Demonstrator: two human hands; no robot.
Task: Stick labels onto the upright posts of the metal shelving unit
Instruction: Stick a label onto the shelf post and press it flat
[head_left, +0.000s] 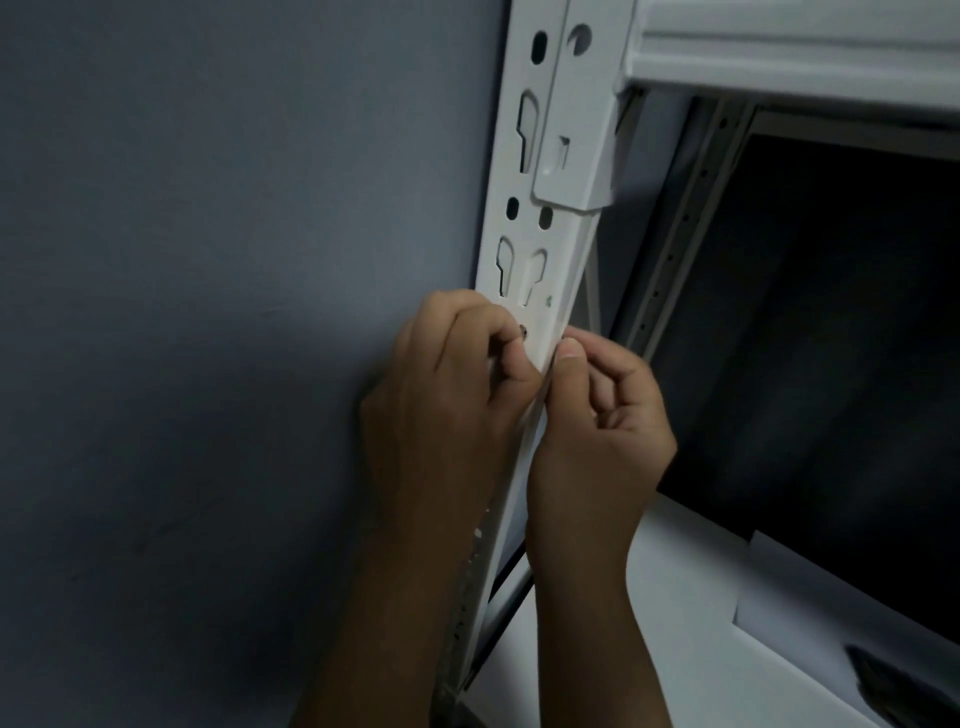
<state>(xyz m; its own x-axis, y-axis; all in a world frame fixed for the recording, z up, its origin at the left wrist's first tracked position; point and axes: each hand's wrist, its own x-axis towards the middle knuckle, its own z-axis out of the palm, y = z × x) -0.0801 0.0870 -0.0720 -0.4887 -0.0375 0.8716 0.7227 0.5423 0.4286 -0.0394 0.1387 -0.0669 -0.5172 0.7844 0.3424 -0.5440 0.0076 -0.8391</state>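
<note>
Your left hand (457, 374) and right hand (597, 410) met at the centre of the frame on the white upright post (540, 244), which ran from the top centre down toward the bottom centre. Your left fingers were curled against the post's slotted face; your right thumb and fingers pinched its right edge. No label could be made out between them. A white shelf beam (795, 47) crossed the upper right, beside the grey wall (208, 260).
</note>
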